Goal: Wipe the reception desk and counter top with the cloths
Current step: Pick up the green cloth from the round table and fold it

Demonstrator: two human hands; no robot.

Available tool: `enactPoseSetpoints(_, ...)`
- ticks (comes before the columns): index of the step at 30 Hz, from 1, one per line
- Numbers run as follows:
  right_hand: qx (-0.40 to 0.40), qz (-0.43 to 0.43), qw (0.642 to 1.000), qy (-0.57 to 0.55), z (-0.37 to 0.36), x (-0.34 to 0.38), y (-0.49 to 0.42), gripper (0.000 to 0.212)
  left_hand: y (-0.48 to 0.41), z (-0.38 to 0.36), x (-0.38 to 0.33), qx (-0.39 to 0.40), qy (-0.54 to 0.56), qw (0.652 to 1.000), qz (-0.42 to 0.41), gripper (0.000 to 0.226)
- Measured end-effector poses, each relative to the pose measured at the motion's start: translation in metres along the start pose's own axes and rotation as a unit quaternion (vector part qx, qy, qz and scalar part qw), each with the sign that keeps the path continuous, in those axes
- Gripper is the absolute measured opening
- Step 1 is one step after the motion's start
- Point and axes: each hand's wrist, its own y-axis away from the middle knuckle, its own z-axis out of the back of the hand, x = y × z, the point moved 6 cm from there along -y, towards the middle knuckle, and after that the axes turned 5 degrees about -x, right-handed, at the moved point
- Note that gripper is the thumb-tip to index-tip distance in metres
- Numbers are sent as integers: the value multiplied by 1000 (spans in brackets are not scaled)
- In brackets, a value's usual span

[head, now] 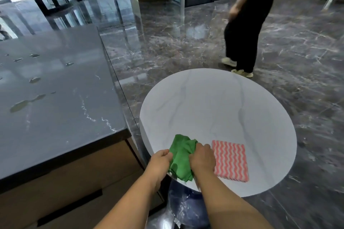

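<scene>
Our left hand (160,161) and right hand (202,157) both clutch the green cloth (179,158); dragging rightward could sweep the striped cloth (230,161) beside our right hand off the round table (223,98).

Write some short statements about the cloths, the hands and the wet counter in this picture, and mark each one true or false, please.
1. Both hands grip the green cloth. True: the left hand and right hand hold it.
2. The pink striped cloth lies crumpled on the floor. False: it lies flat on the round white table.
3. Water puddles lie on the grey counter top. True.
4. The green cloth is right of the pink one. False: it is on the left.
</scene>
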Motion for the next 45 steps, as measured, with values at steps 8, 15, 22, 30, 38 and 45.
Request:
enactPoseSetpoints(8, 58, -190, 875, -441, 11, -10, 4, 7, 20, 2, -3, 14, 31, 999, 11, 31)
enactPoseSetpoints(15, 125, -212, 701, -669, 89, 17, 31, 24, 53, 4, -30, 26, 57, 998, -3, 19)
enactPoseSetpoints(22, 132, -116, 726, -665, 204, 44, 75, 23, 107, 15, -81, 48, -22, 995, -86, 51)
enactPoseSetpoints(30, 144, -61, 777, -609, 283, 83, 165, 19, 202, 27, -102, 161, -6, 973, -164, 31)
enactPoseSetpoints(38, 174, -41, 756, -629, 291, 128, 259, 26, 256, 88, -68, 95, 88, 973, -193, 65)
enactPoseSetpoints(45, 236, -20, 733, -638, 264, 170, 317, 24, 278, 167, -29, -107, 103, 964, -220, 16)
